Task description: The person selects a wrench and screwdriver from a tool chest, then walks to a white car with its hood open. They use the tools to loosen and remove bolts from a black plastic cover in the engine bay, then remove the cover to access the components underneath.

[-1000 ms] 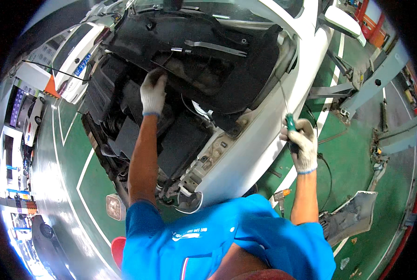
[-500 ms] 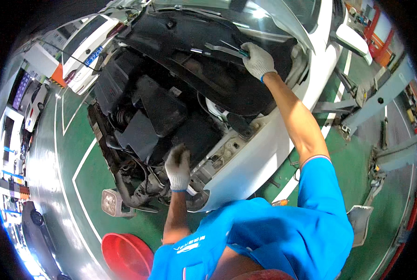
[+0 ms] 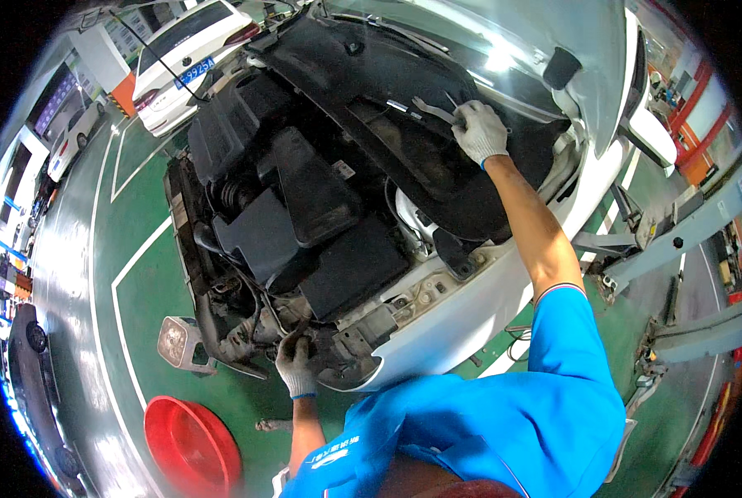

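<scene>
My right hand (image 3: 476, 131), in a white knit glove, is on the black cowl panel (image 3: 512, 187) below the windshield, closed on a screwdriver (image 3: 450, 98); only its thin shaft shows. Beside it lies a flat silver forked tool (image 3: 429, 108). My left hand (image 3: 295, 355), also gloved, is low at the front corner of the open engine bay, by the headlight opening; its fingers are curled and partly in shadow, and what they hold, if anything, is unclear. The black engine covers (image 3: 313, 187) lie between my hands.
A red plastic basin (image 3: 159, 432) and a square metal container (image 3: 184, 342) sit on the green floor at left. A white car (image 3: 172, 75) stands behind. A grey lift arm and post (image 3: 678, 249) and the white car's side mirror (image 3: 653, 145) are at right.
My right hand has swung up from the fender onto the cowl panel with the screwdriver. My left hand has dropped from the cowl's edge to the front corner of the bay.
</scene>
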The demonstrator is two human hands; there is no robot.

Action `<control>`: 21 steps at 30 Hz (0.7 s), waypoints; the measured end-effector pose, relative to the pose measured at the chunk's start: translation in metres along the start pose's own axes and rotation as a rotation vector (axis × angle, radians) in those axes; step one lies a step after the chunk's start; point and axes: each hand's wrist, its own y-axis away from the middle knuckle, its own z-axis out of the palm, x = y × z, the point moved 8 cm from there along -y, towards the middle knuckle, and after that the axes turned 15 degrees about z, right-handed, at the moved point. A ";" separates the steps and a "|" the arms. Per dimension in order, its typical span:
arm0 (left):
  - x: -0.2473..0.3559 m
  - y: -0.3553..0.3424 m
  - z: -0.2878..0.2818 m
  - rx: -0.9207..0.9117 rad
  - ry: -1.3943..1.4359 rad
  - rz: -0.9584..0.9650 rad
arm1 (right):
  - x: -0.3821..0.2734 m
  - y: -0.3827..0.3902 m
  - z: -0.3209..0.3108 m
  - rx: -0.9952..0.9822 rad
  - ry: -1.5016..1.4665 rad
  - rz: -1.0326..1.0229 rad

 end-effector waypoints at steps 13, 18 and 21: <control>-0.001 -0.012 0.023 -0.131 -0.120 0.097 | -0.116 -0.054 0.071 -0.442 0.150 -0.072; 0.011 -0.007 0.026 -0.067 -0.079 0.075 | -0.117 -0.070 0.082 -0.550 0.186 0.013; 0.008 -0.006 0.025 -0.054 -0.062 0.100 | -0.108 -0.074 0.079 -0.540 0.171 0.031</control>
